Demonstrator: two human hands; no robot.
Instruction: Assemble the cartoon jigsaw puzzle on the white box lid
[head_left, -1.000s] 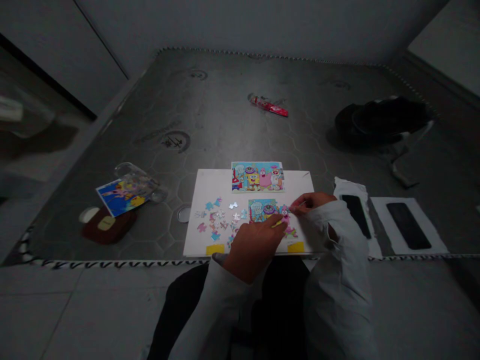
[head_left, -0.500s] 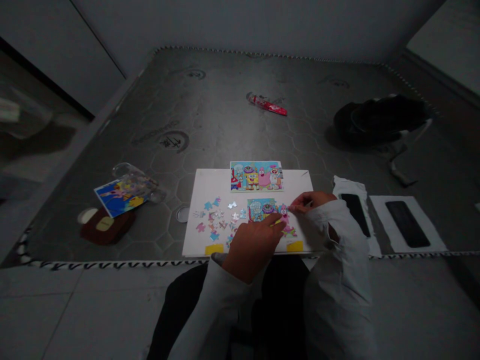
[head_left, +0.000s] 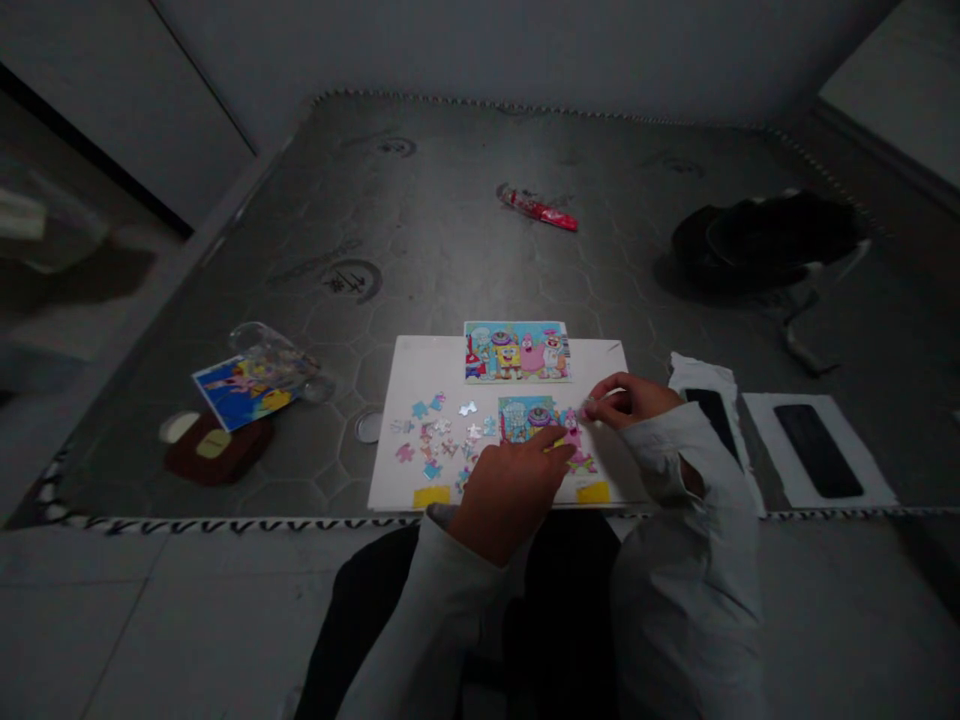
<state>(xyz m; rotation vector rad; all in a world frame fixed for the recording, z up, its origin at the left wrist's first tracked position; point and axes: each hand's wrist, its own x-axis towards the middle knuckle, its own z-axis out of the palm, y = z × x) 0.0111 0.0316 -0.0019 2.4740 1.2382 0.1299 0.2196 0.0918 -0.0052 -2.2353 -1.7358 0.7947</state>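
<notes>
A white board [head_left: 420,365] lies on the grey mat at its near edge. On it sits a cartoon reference picture [head_left: 517,351], a partly joined puzzle [head_left: 529,417] and several loose pieces [head_left: 439,435]. My left hand [head_left: 510,490] rests on the lower part of the joined puzzle, fingers curled and pressing down. My right hand [head_left: 628,398] pinches a small puzzle piece at the right edge of the joined part. Both arms wear pale long sleeves.
Left of the board lie a clear bag with a colourful picture [head_left: 251,385] and a dark red case [head_left: 214,450]. Two phones on white paper [head_left: 814,450] lie to the right. A red wrapper [head_left: 540,210] and a black bag [head_left: 757,240] sit farther back.
My right hand has lifted slightly and shifted a little right at the puzzle's edge. My left hand stays pressed on the puzzle.
</notes>
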